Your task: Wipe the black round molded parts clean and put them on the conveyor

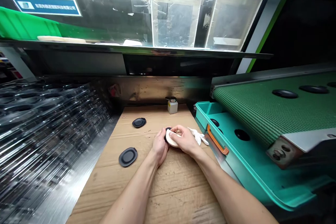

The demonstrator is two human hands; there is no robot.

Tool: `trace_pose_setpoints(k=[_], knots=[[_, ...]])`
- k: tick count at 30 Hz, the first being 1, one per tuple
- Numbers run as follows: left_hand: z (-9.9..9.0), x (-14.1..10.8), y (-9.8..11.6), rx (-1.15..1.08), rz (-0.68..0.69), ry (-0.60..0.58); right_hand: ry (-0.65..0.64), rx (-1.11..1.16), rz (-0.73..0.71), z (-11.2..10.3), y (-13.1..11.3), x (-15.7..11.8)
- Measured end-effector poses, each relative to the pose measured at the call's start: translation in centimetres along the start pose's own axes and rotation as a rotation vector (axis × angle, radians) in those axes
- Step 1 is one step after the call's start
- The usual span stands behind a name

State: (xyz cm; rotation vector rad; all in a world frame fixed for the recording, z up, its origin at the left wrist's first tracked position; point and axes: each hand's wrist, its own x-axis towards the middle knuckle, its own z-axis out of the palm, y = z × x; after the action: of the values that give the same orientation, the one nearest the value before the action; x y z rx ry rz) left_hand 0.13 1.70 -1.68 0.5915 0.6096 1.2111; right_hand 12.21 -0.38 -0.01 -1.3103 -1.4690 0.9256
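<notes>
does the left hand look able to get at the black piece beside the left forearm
Probably yes: only cardboard shows between the left hand and that black piece, though the hand may first have to let go of the dark part it seems to hold.

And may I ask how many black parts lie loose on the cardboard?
2: a far black part and a near black part, both left of the left hand; others may be hidden.

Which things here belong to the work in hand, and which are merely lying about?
Likely belonging to the work:
white pad in right hand
black piece in left hand
two loose black pieces on cardboard

Apparently lying about:
white glove
green crate
</notes>
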Motion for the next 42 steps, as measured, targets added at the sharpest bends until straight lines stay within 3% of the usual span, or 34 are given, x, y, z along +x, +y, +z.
trace_pose_setpoints(k=[5,9,13,15,18,20,22,26,28,32,36,38,40,42], knots=[[0.1,-0.4,0.1,0.011,-0.007,0.028,-0.222,-0.021,0.073,-1.4,0.7,0.2],[0.1,-0.3,0.1,0.023,-0.014,0.003,-0.053,-0.074,0.003,-2.1,0.8,0.5],[0.1,-0.1,0.0,-0.004,-0.002,0.005,-0.15,-0.129,-0.019,-1.6,0.3,0.5],[0.1,-0.1,0.0,0.005,-0.017,0.006,-0.095,-0.174,-0.011,-1.4,0.0,0.4],[0.1,-0.1,0.1,0.015,-0.035,0.004,-0.01,-0.184,-0.117,-1.3,-0.3,0.2],[0.1,-0.2,0.2,0.004,-0.035,0.004,-0.108,-0.215,-0.153,-1.6,-0.2,0.2],[0.1,-0.3,0.2,0.011,-0.04,0.002,-0.162,-0.272,-0.107,-2.0,-0.1,0.3],[0.4,-0.3,0.0,0.06,-0.036,-0.019,0.037,-0.199,-0.035,-1.8,0.0,0.5],[0.4,-0.2,-0.1,0.049,-0.014,-0.016,0.052,-0.058,-0.005,-0.9,-0.1,0.6],[0.3,-0.2,0.1,0.032,-0.007,0.008,-0.086,0.13,0.099,0.0,-0.2,0.4],[0.3,-0.4,0.3,0.048,-0.034,0.021,-0.212,0.013,0.163,-1.6,0.3,0.2],[0.3,-0.4,0.3,0.063,-0.043,0.006,-0.133,-0.139,0.124,-2.4,0.5,0.3],[0.3,-0.3,0.3,0.069,-0.053,-0.004,0.018,-0.28,0.012,-2.4,0.4,0.4],[0.2,-0.2,0.3,0.055,-0.066,-0.01,0.062,-0.36,-0.124,-1.9,0.2,0.5]])
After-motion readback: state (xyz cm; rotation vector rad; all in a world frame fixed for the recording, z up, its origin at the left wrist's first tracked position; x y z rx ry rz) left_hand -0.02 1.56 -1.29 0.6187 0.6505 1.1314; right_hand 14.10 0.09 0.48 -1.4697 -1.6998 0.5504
